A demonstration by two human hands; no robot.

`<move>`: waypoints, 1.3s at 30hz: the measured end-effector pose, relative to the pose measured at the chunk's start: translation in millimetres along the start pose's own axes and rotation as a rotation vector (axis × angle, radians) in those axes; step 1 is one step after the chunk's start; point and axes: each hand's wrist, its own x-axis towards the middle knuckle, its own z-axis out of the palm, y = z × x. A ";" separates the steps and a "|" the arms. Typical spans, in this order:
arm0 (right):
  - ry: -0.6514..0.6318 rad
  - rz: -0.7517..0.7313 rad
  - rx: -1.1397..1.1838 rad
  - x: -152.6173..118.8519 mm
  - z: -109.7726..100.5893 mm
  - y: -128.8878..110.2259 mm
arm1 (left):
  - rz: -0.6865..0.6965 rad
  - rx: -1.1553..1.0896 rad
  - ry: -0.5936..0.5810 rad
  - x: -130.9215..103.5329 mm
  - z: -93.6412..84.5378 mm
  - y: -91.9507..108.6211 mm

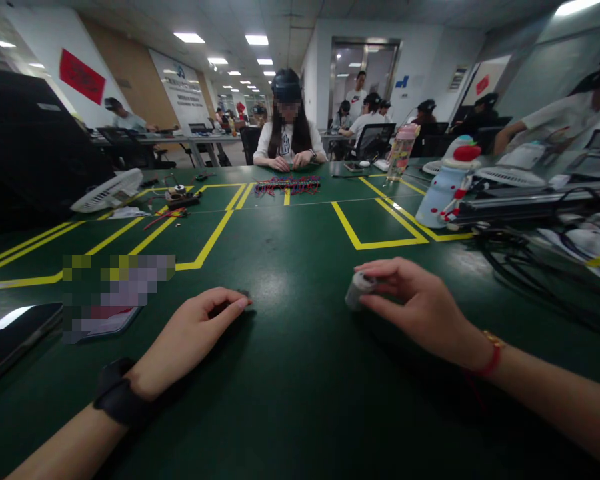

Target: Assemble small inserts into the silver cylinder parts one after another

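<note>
My right hand [415, 303] grips a small whitish cylinder [359, 291] between thumb and fingers, just over or on the green table [300, 373]. The cylinder is slightly tilted, and its upper end looks darker in the middle. To the left, my left hand [195, 333] is closed in a pinch close to the tabletop. Between its thumb and fingertips a small dark greyish piece [245, 293] shows, too small to name. A gap of bare tabletop lies between the two hands.
Phones [20, 333] lie at the left. Yellow tape [390, 245] marks the table. A blue bottle [443, 190] and black cables [520, 267] are at the right. A person [290, 133] sits opposite behind a bundle of coloured wires [287, 186]. A white fan [110, 190] lies back left.
</note>
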 end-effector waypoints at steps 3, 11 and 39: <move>-0.146 -0.092 0.025 -4.7 39.2 -12.5 | -0.004 0.002 0.002 1.0 -0.8 -1.4; -0.195 -0.054 0.140 -3.0 56.8 0.7 | 0.209 0.011 0.048 -4.6 15.2 36.7; -0.169 -0.068 -0.021 -2.4 52.9 3.1 | 0.379 0.095 -0.099 4.9 52.1 49.3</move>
